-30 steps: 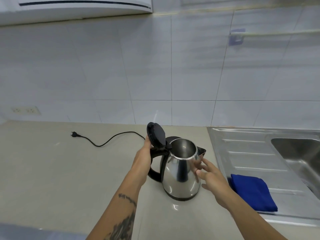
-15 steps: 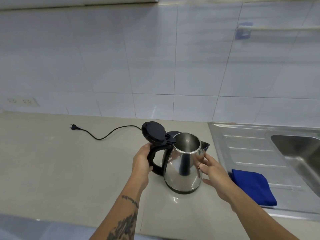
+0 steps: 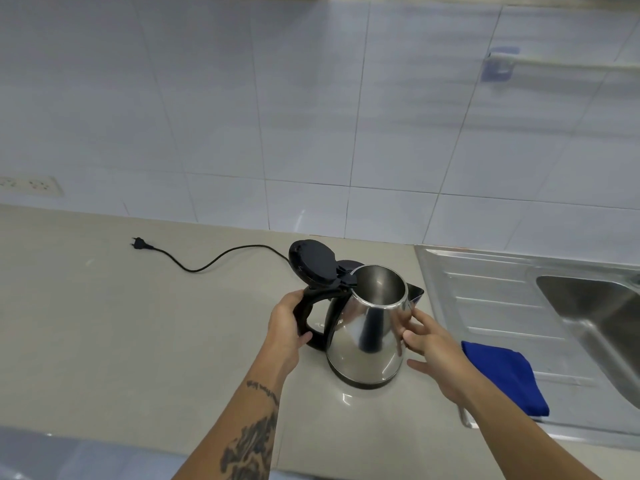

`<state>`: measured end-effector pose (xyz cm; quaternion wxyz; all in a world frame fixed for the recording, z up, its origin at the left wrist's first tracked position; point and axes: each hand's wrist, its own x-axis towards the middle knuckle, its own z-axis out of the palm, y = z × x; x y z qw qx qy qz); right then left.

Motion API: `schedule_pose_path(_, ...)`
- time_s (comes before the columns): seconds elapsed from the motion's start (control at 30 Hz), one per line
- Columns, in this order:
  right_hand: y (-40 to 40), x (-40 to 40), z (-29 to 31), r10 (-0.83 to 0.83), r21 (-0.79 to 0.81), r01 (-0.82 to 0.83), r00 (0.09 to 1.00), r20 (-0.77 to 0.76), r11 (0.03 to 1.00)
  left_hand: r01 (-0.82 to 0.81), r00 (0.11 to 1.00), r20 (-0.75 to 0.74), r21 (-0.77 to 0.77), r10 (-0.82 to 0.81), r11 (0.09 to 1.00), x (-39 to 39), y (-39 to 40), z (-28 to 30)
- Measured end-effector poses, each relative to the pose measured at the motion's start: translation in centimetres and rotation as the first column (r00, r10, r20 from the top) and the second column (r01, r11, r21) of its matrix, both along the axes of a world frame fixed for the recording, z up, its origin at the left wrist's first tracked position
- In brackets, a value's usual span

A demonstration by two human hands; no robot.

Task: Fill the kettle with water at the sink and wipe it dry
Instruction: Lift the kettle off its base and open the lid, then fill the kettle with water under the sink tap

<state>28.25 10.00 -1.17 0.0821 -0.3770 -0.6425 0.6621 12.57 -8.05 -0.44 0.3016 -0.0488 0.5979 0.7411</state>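
A steel kettle [image 3: 363, 341] stands on the beige counter, its black lid [image 3: 313, 261] flipped up and the inside bare. My left hand [image 3: 285, 327] is closed around the black handle [image 3: 306, 317]. My right hand [image 3: 433, 348] rests its spread fingertips against the kettle's right side, just below the spout. A folded blue cloth [image 3: 502, 375] lies on the steel drainboard [image 3: 485, 299] to the right. The sink basin [image 3: 599, 323] opens at the far right edge.
The kettle's base [image 3: 349, 265] sits right behind it, and its black cord [image 3: 207, 261] runs left across the counter to a loose plug [image 3: 140, 243]. A wall socket [image 3: 31, 185] is at far left. White tiles back the counter.
My left hand slid from the lid down onto the handle and closed on it. The lid now tilts further back. My right hand stays against the kettle's side.
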Motion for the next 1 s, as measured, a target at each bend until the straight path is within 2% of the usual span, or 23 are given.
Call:
schedule_pose_path(0.1, 0.6, 0.4, -0.3, 0.055, -0.033, -0.055, 0.998, -0.014, 0.998, 0.039, 0.999, -0.004, 0.047, -0.038, 0.998, -0.2, -1.3, -2.3)
schedule_pose_path(0.2, 0.6, 0.6, -0.8, 0.117, -0.049, -0.118, 0.993, -0.011, 0.992, 0.131, 0.987, -0.082, -0.068, -0.136, 0.989, 0.0, -2.2, -4.5)
schedule_pose_path(0.33, 0.1, 0.2, -1.2, 0.093, -0.041, -0.095, 0.995, -0.043, 0.995, 0.064, 0.989, -0.131, -0.031, -0.068, 0.997, 0.5, -2.1, -5.1)
schedule_pose_path(0.53, 0.5, 1.8, 0.3, 0.051, 0.079, -0.038, 0.985, -0.163, 0.996, -0.002, 0.982, -0.187, 0.067, 0.014, 0.998, 0.7, -0.1, -3.2)
schedule_pose_path(0.67, 3.2, 4.5, 2.6, 0.054, 0.186, -0.006, 0.965, -0.256, 0.983, 0.097, 0.968, -0.244, 0.116, -0.066, 0.989, 2.5, 3.1, -0.4)
schedule_pose_path(0.87, 9.3, 11.1, 5.1, 0.013, 0.197, 0.062, 0.934, -0.358, 0.978, 0.236, 0.94, -0.283, 0.131, -0.192, 0.963, 7.3, 9.5, 2.8)
schedule_pose_path(1.0, 13.2, 16.6, 5.7, -0.036, 0.193, 0.118, 0.922, -0.385, 0.974, 0.26, 0.931, -0.291, 0.108, -0.219, 0.96, 12.0, 14.6, 3.3)
